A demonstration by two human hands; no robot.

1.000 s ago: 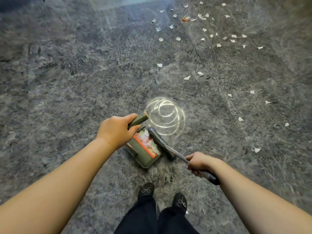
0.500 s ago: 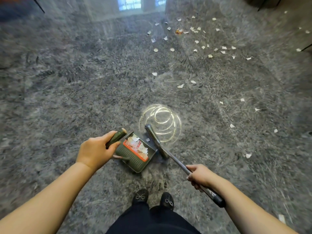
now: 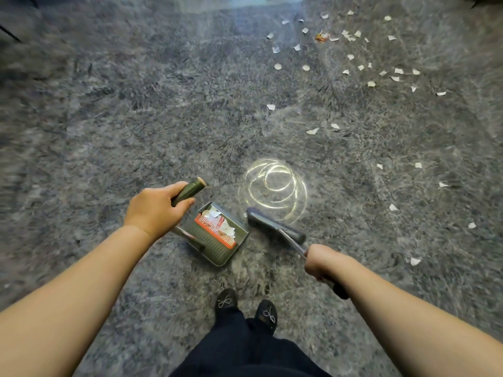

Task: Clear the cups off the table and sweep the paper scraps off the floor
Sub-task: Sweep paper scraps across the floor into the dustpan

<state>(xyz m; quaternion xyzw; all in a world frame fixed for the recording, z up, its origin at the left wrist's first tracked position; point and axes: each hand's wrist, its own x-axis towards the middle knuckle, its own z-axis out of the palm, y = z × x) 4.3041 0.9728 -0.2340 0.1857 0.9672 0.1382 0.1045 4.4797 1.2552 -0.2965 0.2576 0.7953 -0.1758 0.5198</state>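
A grey, mottled, glossy floor (image 3: 136, 126) fills the view, with a ring-shaped glare of light (image 3: 273, 190) reflected on it just ahead of the tools. Two bare forearms reach in from the lower corners, and below them stand dark trouser legs (image 3: 245, 349) and a pair of black shoes with small silver bows (image 3: 246, 307).

The olive-green plastic dustpan with an orange-red comb edge (image 3: 215, 240) hangs or rests low over the floor in front of the shoes, tilted, its mouth facing up and to the right; whether it touches the floor cannot be told. White paper scraps already lie inside it beside the comb. The left hand (image 3: 156, 209) wraps its fingers around the olive-green upright dustpan handle (image 3: 189, 190), the thumb lying along the grip, a closed hold near the top end.

Just to the right of the pan, apart from it by a narrow gap, is the dark grey broom head on a thin metal shaft (image 3: 275, 225). The right hand (image 3: 322, 261) is curled tightly round that shaft, with the black end of the handle sticking out behind the wrist.

The small white paper scraps (image 3: 353, 66) lie scattered across the floor ahead and to the right, well apart from the pan, thickest in the upper right; among them sits one orange-red wrapper (image 3: 321, 37). A few more scraps (image 3: 415, 261) lie singly to the right of the broom.
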